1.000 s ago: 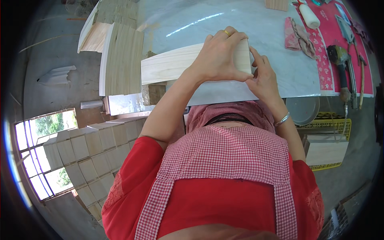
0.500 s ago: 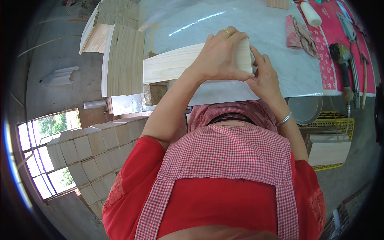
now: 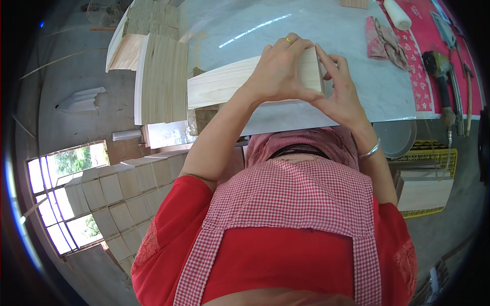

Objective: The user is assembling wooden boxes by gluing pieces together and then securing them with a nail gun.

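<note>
Left hand: the left hand (image 3: 280, 69) lies across the top of the board (image 3: 222, 81) at its right part — pinching it, with fingers over the far edge and thumb along the near edge. A yellow ring (image 3: 289, 41) sits on one finger.
Right hand: the right hand (image 3: 341, 94) curves around the board's right end, thumb and fingers spread apart, fingertips toward the far corner and thumb at the near corner. Cannot tell whether it presses on the wood. A bracelet (image 3: 372, 148) circles the wrist.
Thumbs: the two tips are close together at the near right corner.
Board: pale wood, long side running left to right, near the table's near edge. Its left end is right beside the stack; contact cannot be told.
Block: a brown block (image 3: 205, 121) shows at the near side of the board's left end.
Stack: upright planks form the stack (image 3: 164, 76) at left.
Table: pale, glossy table (image 3: 245, 13).
Right side: a red mat (image 3: 420, 35) carries a white cylinder (image 3: 397, 14) at the far side and a power tool (image 3: 437, 64) nearer. A pink cloth (image 3: 377, 43) lies left of it.
Floor, right: yellow crate (image 3: 450, 163) — near a round basin (image 3: 399, 137).
Near left: rows of wood pieces (image 3: 122, 188).
</note>
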`<state>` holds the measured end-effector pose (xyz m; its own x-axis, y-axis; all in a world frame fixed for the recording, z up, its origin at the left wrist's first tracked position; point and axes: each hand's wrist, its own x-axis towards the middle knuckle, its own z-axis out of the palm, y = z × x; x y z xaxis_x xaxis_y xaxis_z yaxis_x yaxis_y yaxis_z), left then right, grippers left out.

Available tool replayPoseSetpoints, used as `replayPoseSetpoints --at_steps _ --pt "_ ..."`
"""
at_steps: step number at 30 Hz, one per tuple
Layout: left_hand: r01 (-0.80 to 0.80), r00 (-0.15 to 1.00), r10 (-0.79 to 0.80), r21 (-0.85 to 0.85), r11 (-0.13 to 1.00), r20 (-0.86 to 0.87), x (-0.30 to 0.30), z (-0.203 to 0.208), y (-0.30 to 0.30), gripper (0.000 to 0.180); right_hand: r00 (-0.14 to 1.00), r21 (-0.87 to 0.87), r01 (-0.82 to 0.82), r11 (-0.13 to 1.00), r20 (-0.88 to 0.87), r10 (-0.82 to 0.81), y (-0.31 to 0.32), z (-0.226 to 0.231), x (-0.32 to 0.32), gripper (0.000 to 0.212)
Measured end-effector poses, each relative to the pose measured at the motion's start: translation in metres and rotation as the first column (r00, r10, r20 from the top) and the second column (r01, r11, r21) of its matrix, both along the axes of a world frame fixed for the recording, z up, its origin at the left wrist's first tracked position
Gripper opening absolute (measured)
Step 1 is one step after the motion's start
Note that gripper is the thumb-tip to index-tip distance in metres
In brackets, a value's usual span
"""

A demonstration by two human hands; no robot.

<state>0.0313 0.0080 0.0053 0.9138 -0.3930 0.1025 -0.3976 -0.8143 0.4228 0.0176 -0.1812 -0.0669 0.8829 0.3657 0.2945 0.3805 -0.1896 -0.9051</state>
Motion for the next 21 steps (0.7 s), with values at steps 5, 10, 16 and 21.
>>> replayPoseSetpoints --at_steps 5,10,16,21 --pt "0.002 1.0 -0.002 0.0 1.0 0.019 0.0 -0.001 0.001 0.09 1.0 0.003 -0.002 1.0 0.018 0.002 -0.01 0.006 -0.032 0.084" --pt "0.002 1.0 -0.002 0.005 1.0 0.017 0.002 -0.002 0.001 0.089 0.998 0.09 -0.01 0.996 -0.056 0.015 -0.018 0.011 -0.062 0.075" --pt "-0.012 1.0 0.012 -0.006 1.0 -0.004 0.003 -0.004 0.0 0.095 0.997 0.143 0.017 0.99 -0.076 -0.006 -0.017 0.009 -0.066 0.069" --pt "-0.01 0.999 0.009 0.004 1.0 0.035 0.002 -0.004 0.001 0.09 1.0 0.141 0.005 0.99 -0.007 -0.004 -0.016 0.007 -0.059 0.067"
